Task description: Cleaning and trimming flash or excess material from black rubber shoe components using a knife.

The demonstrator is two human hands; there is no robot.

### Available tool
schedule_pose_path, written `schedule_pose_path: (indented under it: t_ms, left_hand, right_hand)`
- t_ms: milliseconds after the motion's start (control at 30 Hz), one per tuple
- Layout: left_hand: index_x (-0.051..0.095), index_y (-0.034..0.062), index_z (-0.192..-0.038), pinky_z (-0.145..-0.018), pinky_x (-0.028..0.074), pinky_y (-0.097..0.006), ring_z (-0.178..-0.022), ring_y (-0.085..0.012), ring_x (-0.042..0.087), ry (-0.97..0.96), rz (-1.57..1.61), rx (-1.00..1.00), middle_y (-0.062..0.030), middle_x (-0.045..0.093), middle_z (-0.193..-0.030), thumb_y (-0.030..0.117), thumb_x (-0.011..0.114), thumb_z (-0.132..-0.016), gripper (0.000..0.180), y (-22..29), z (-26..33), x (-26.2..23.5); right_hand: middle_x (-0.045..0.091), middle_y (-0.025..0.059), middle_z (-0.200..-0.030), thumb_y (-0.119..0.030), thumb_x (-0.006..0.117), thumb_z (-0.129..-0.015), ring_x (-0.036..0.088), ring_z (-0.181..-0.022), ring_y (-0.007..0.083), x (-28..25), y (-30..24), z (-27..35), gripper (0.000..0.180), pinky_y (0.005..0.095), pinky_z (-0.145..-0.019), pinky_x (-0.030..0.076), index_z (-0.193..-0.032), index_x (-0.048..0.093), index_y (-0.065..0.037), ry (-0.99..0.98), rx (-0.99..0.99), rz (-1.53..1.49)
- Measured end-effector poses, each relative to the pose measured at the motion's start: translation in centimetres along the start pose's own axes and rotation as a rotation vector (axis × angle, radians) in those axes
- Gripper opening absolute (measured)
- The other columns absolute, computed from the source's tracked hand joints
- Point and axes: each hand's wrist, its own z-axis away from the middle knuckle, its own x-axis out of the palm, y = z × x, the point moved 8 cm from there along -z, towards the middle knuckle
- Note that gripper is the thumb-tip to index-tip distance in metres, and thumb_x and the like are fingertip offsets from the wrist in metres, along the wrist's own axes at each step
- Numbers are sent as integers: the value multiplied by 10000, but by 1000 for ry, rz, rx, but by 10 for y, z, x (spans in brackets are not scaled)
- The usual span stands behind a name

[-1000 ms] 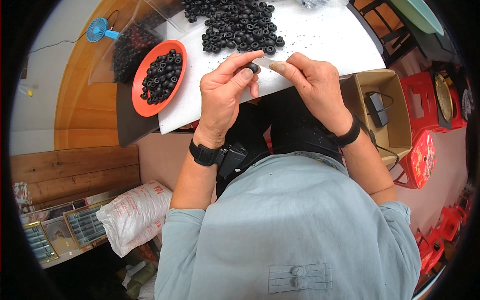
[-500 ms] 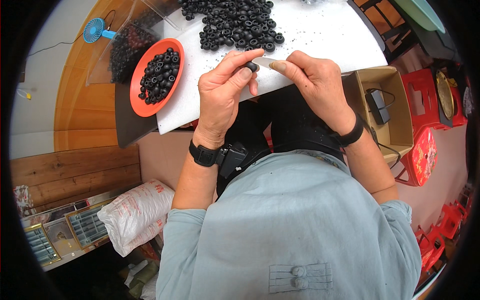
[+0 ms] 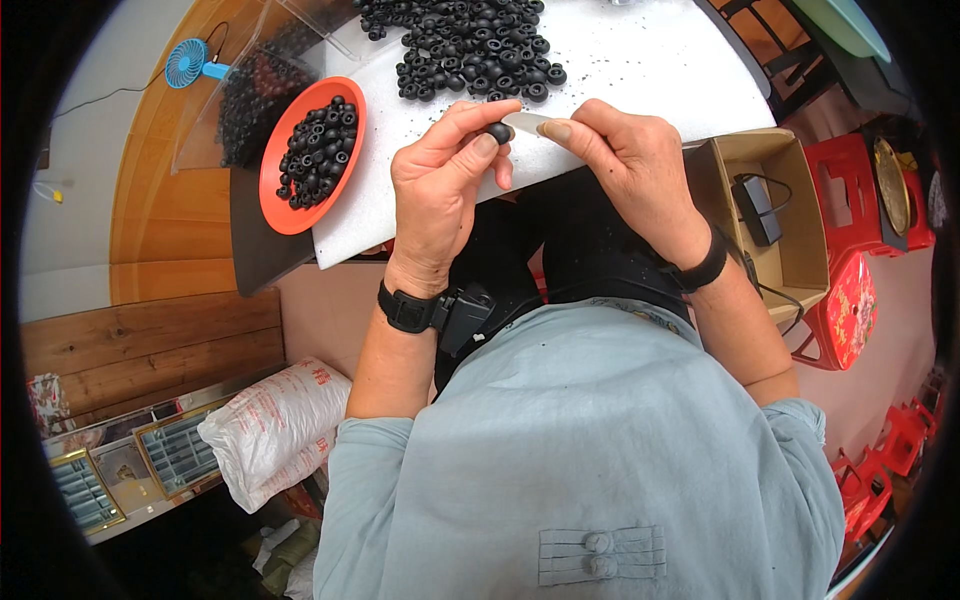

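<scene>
Between the thumb and fingers of my left hand (image 3: 435,190) is a small round black part (image 3: 498,133), rubber or plastic, with a hole in it in similar pieces nearby. My right hand (image 3: 638,165) pinches a thin, pale, flat blade (image 3: 523,122), its tip against the black part. Its handle, if any, is hidden by my fingers. Both hands are over the near edge of a white foam-like board (image 3: 650,60). Just beyond them lies a heap of similar black parts (image 3: 480,50). An orange-red bowl (image 3: 300,218) left of my left hand holds more of them.
Behind the bowl stands a clear plastic bin (image 3: 195,140) with dark pieces inside. A small blue fan (image 3: 188,64) is at far left. On the right, a cardboard box (image 3: 800,200) holds a black adapter (image 3: 757,212), beside red stools (image 3: 843,185). Black crumbs dot the board.
Both hands have shifted very slightly left. The black part has turned in my left fingers and shows more of its rounded side.
</scene>
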Motion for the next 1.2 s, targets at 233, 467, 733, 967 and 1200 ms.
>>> schedule_pose_path:
  t_ms: [233,467,733,967,1200]
  left_hand:
    - [638,-92,-1281,-734,481,-266,-795,-184,584,-16,-14,11,-105,604,-1026,31,584,-998,313,0,0,0]
    - [640,-91,-1278,-738,481,-271,-800,-183,582,-19,-9,7,-108,607,-1026,39,575,-1003,312,0,0,1]
    - [643,-100,-1264,-737,486,-281,-800,-193,584,-22,5,7,-122,615,-1053,27,563,-1000,303,0,0,1]
    - [643,-104,-1259,-736,487,-282,-794,-195,588,-15,3,14,-125,615,-1052,23,567,-997,300,0,0,1]
    - [646,-104,-1251,-732,485,-281,-791,-196,591,-18,-4,17,-122,611,-1043,28,578,-996,295,0,1,2]
  right_hand:
    - [657,61,-577,-369,664,-970,661,-535,239,0,-1,0,324,347,-494,476,-810,719,-93,-3,-9,19]
    - [654,58,-570,-360,666,-973,650,-516,228,1,-1,0,329,340,-481,467,-794,711,-88,-6,-15,-8]
    - [650,51,-562,-354,674,-970,644,-504,211,1,-1,1,335,327,-470,460,-777,700,-82,-5,-35,-21]
    - [655,37,-561,-365,666,-978,642,-495,198,2,-1,3,343,316,-457,454,-777,695,-89,1,-52,-5]
    - [650,32,-555,-372,663,-978,639,-493,200,2,-3,3,350,318,-455,452,-769,687,-92,13,-57,-1]
